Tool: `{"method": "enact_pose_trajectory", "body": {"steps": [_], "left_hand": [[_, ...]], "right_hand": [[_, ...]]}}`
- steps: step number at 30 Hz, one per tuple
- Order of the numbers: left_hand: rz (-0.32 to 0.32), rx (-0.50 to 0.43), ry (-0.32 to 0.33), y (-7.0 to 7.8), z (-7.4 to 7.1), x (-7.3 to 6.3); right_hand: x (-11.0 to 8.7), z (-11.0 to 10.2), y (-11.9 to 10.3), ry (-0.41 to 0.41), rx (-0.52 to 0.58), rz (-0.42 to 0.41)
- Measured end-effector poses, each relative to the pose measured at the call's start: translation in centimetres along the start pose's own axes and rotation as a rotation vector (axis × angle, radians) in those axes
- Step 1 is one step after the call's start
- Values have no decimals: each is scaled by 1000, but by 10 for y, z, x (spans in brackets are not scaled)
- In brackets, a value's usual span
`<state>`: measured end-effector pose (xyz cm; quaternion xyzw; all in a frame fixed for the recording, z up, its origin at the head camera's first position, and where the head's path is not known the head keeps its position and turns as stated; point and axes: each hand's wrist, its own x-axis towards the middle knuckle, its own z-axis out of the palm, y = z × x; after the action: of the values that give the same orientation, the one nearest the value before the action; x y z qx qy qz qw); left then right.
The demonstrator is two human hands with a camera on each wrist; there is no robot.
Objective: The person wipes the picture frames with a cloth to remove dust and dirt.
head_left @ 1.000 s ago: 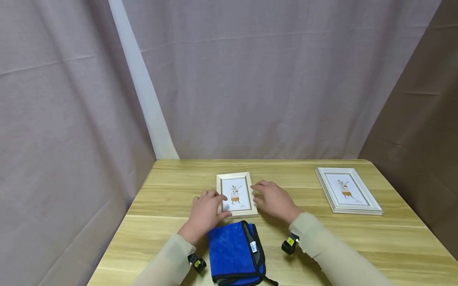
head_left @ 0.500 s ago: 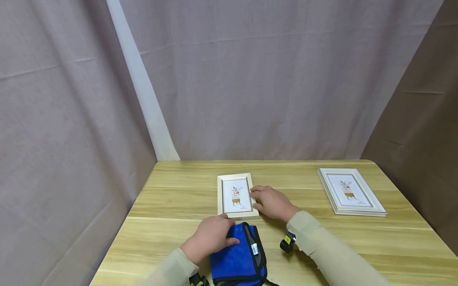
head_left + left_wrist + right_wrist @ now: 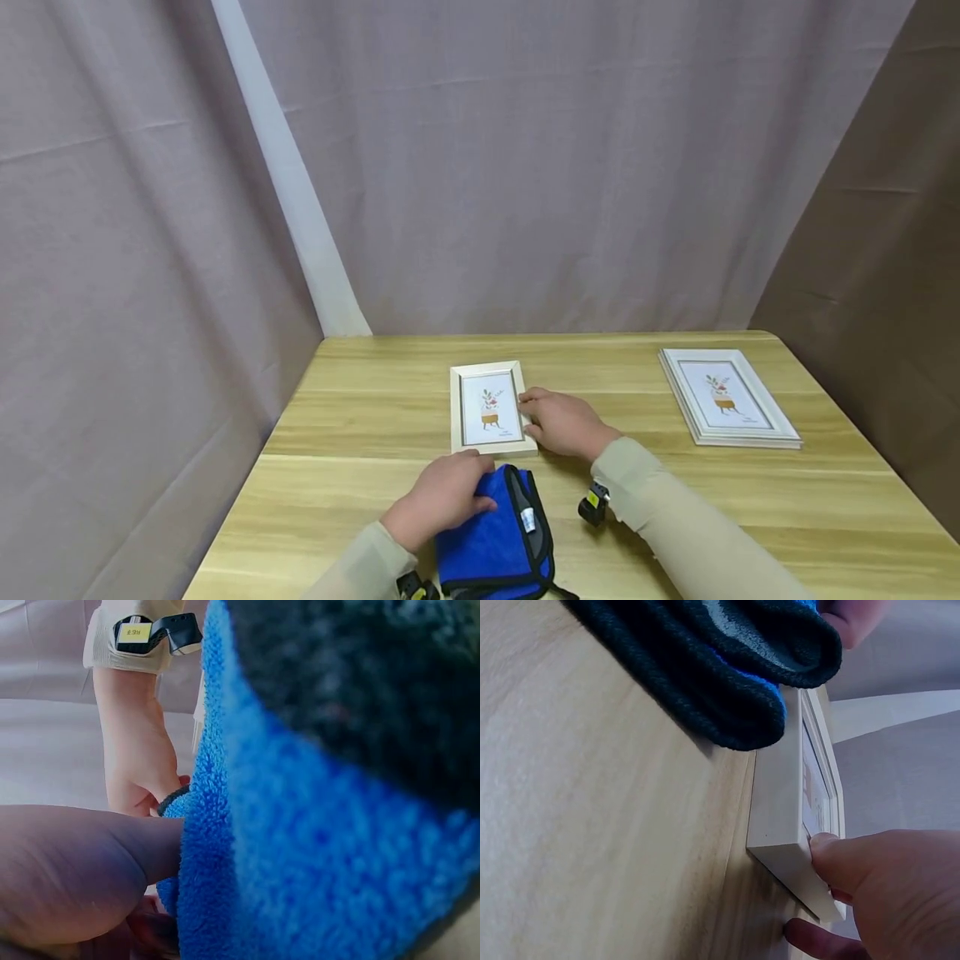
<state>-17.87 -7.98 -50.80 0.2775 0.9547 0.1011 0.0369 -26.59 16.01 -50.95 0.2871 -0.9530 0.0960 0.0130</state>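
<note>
In the head view, a cream picture frame [image 3: 489, 407] with a plant-pot print lies face up mid-table. My right hand [image 3: 566, 425] holds its right edge. The right wrist view shows the thumb [image 3: 832, 851] on the frame's border, with a finger low beside its side. Nearer to me lies a folded blue towel [image 3: 483, 542] with black edging and a white tag. My left hand [image 3: 442, 496] grips its far left corner, thumb on top; the other fingers are partly hidden. Close up in the left wrist view, the thumb [image 3: 161, 847] presses into the pile.
A second, white picture frame [image 3: 686, 421] with a similar print lies at the right on the wooden table [image 3: 360, 417]. Grey curtains [image 3: 525, 167] hang behind and to the left, a brown one [image 3: 885, 275] to the right.
My left hand has drawn back from the cream frame's left side and taken hold of the towel. My right hand has closed in on the frame's right edge.
</note>
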Motion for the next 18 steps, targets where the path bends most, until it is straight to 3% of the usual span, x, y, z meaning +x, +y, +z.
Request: {"method": "enact_pose_trajectory", "body": {"steps": [9, 18], "left_hand": [[61, 28, 0, -9, -5, -7], [8, -16, -10, -40, -19, -16]], "right_hand": [[2, 3, 1, -2, -6, 3], [1, 4, 1, -29, -16, 16]]}}
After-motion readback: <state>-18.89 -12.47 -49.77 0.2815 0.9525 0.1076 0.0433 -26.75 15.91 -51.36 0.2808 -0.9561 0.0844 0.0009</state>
